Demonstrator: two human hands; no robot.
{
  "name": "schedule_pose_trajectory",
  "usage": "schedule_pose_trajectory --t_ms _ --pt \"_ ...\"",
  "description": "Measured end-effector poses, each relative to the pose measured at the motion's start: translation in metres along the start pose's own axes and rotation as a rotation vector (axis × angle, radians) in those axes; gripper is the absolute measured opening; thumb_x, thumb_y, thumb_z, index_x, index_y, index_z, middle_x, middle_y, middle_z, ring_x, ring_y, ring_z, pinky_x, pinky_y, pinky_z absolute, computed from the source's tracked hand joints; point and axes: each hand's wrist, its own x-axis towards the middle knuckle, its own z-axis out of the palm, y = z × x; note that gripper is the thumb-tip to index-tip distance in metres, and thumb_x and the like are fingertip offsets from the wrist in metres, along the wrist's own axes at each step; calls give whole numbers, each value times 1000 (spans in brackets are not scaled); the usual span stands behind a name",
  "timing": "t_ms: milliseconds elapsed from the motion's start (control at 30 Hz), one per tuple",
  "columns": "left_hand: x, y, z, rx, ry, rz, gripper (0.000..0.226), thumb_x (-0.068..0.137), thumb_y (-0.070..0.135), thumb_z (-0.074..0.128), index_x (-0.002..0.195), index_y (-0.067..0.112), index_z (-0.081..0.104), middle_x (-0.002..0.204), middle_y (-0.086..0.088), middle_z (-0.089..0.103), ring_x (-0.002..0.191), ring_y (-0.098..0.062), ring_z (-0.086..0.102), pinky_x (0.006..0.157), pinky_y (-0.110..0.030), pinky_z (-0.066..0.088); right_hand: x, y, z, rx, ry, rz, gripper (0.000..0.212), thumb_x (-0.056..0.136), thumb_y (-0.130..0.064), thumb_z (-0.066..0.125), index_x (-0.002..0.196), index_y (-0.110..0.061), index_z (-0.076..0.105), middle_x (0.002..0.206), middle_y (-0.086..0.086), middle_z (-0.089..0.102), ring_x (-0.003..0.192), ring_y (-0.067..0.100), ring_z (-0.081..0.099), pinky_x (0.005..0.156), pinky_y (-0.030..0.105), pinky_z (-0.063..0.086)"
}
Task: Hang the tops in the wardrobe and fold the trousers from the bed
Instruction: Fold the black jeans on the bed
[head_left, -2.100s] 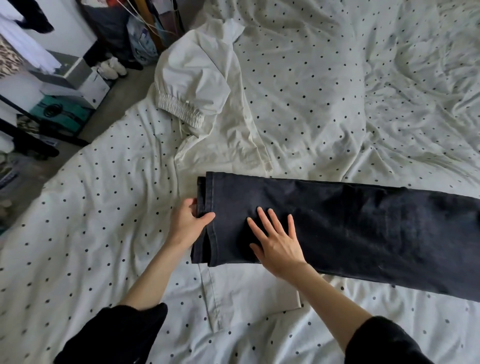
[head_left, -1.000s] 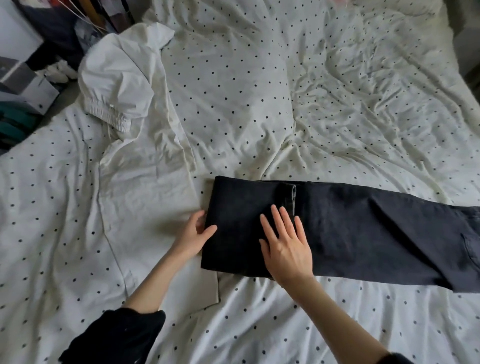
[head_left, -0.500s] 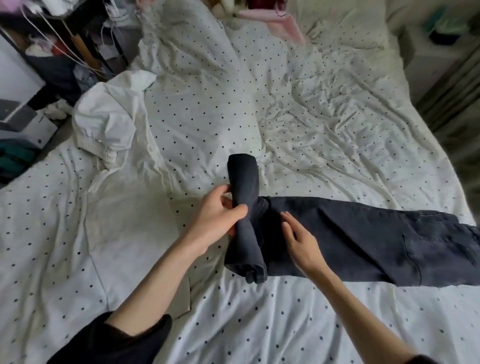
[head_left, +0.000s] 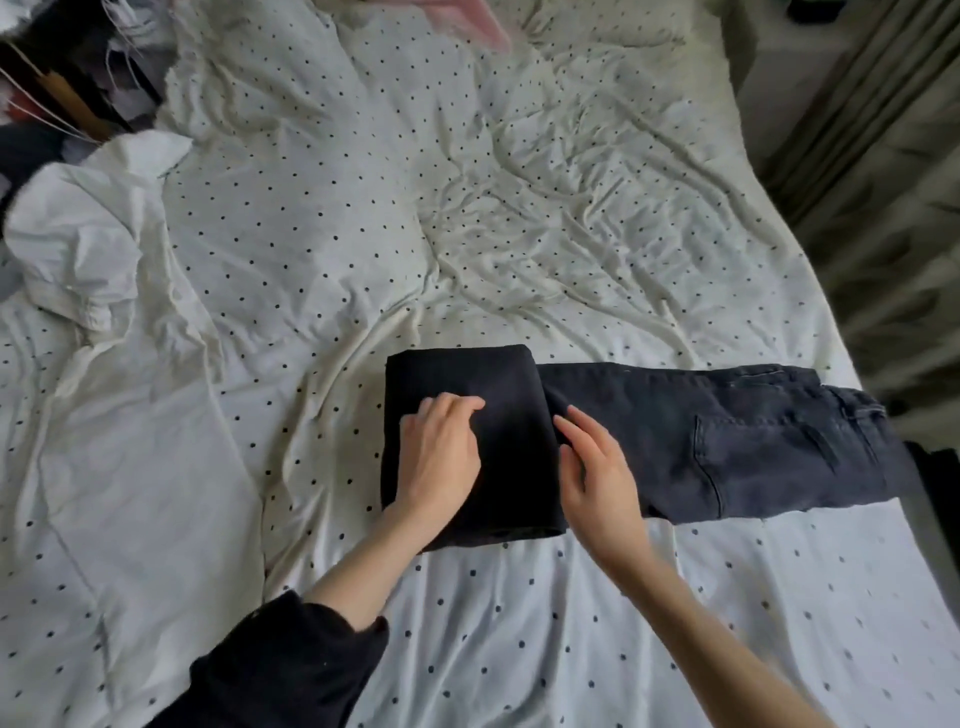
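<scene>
On the bed (head_left: 519, 208), near the middle, lie the dark trousers (head_left: 727, 441), their left end folded into a thick block; left hand (head_left: 441, 457) rests on that block, fingers loosely bent; right hand (head_left: 597, 467) touches its right edge, fingers straight; white top (head_left: 130, 415) lies far left.

Soft, even daylight; edges bend and blur, corners dim.

No readable text, labels, brand names, numbers or signs appear anywhere; the bed cover (head_left: 519, 234) shows only a pattern of small dark dots.
</scene>
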Motion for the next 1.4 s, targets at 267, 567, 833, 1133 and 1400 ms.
schedule_pose_trajectory --t_ms 267,567,833,1133,1400 --pt "-14 -69 -20 -628 -263 -642 62 85 33 66 137 18 35 126 -3 54 104 -13 55 86 -27 45 -1 -13 47 -337 -272 -153 54 100 -23 39 150 -16 19 158 9 12 146 22 9 119 35 9" --pt "-7 -61 -61 -836 -376 -545 54 80 11 69 123 27 41 104 5 64 91 -12 63 67 -26 47 1 -49 36 -279 -478 187 59 100 -17 30 151 -28 2 159 1 -3 146 15 0 116 47 8" --pt "9 -45 -187 -674 -300 -400 41 77 7 66 114 21 53 99 6 64 84 -9 63 61 -24 45 1 -131 36 129 -557 79 58 101 -15 29 151 -30 5 159 4 -1 146 20 9 116 36 14" --pt "11 -15 -144 -457 -462 -352 71 83 25 66 141 12 26 130 -7 51 117 -22 51 102 -39 41 6 -106 41 915 -611 470 31 101 -29 38 121 -24 62 119 -1 67 110 12 62 86 24 52" --pt "-3 14 -45 -478 -623 -253 28 96 16 49 121 13 60 110 3 64 112 -11 58 90 -16 40 -3 -29 -27 177 -20 376 37 99 -20 41 133 -11 52 136 2 52 127 18 45 104 22 31"
